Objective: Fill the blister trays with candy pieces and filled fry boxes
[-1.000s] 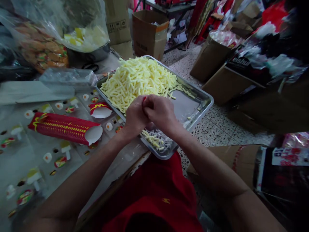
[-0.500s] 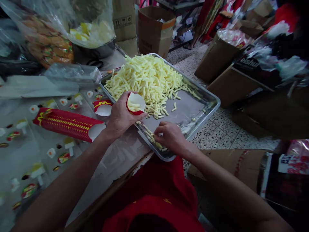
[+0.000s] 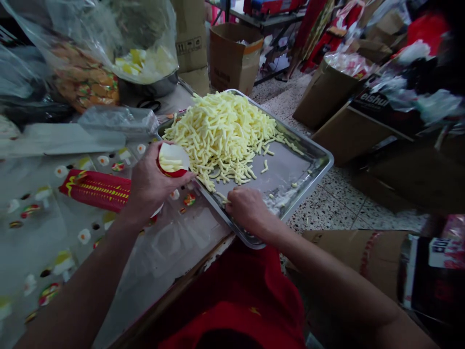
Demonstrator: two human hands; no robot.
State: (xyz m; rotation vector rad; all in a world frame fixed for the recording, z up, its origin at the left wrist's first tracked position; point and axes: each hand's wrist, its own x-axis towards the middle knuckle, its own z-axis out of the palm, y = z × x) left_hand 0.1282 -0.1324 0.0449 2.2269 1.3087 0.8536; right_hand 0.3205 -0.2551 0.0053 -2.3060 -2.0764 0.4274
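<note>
My left hand [image 3: 149, 182] is wrapped round a red fry carton [image 3: 170, 172] with a white inside, held tilted beside the tray. A few pale yellow fry-shaped sticks show within it. Below the hand, partly hidden by it, lies a stack of nested red cartons [image 3: 96, 190] with yellow markings. My right hand [image 3: 249, 208] is closed, low at the near edge of the metal tray [image 3: 312, 177]. Its fingertips are by loose sticks along the rim; what they grip is hidden. A tall heap of fry-shaped sticks [image 3: 225, 128] fills the tray's far left part.
Clear plastic sheets with small food-shaped pieces [image 3: 84, 236] cover the table's left side. Behind stand a bag of brown pieces [image 3: 85, 82] and a metal bowl [image 3: 163, 87] with a plastic bag in it. Cardboard boxes [image 3: 234, 63] stand on the speckled floor.
My left hand has moved left with the carton, away from above the tray rim and over the stacked cartons. My right hand has shifted slightly left, its fingers curled tighter.
</note>
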